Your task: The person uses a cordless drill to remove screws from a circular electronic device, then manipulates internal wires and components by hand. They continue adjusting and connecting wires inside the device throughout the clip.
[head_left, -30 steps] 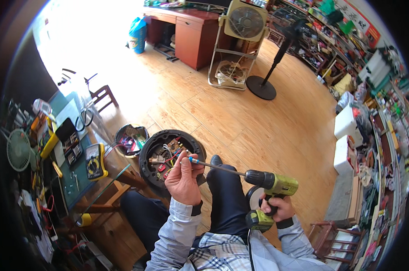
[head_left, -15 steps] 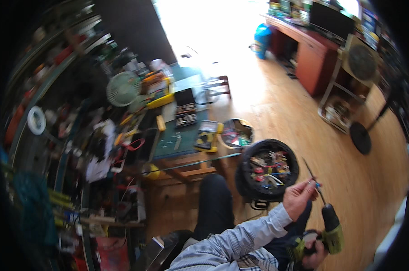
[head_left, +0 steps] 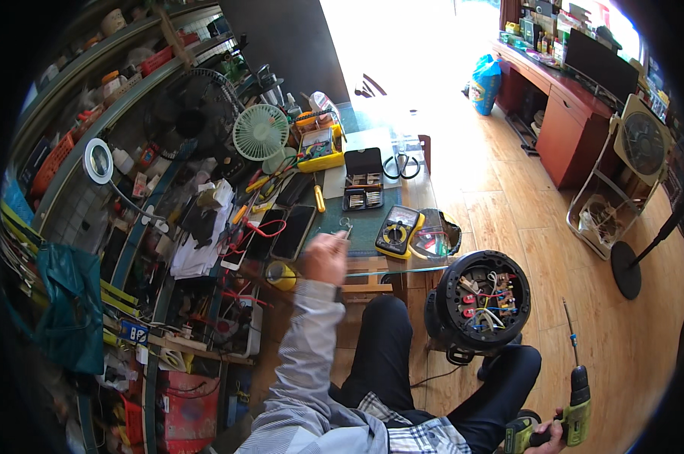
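Observation:
My left hand (head_left: 326, 259) reaches over the near edge of the glass-topped table (head_left: 380, 219), fingers bunched together at some small metal pieces (head_left: 345, 225). Whatever lies between the fingertips is too small to make out. Low on the right, my right hand (head_left: 551, 436) is closed round the handle of a green and black cordless drill (head_left: 578, 416). A long screwdriver bit (head_left: 570, 324) with a blue ring points up from its chuck. Between the two hands, by my knees, a round black appliance (head_left: 440, 303) stands with its wired inside exposed.
A yellow multimeter (head_left: 397, 231), a black bit case (head_left: 363, 170), black-handled scissors (head_left: 401, 166) and a phone (head_left: 294, 233) lie on the table. A small green fan (head_left: 261, 132) stands behind. Crowded shelves (head_left: 92, 113) line the left; a fan stand base (head_left: 626, 270) is on the right floor.
My left hand has moved from the drill's bit leftward to the table. The drill stays in my right hand, now slightly lower and farther right. The view has shifted and sharpened.

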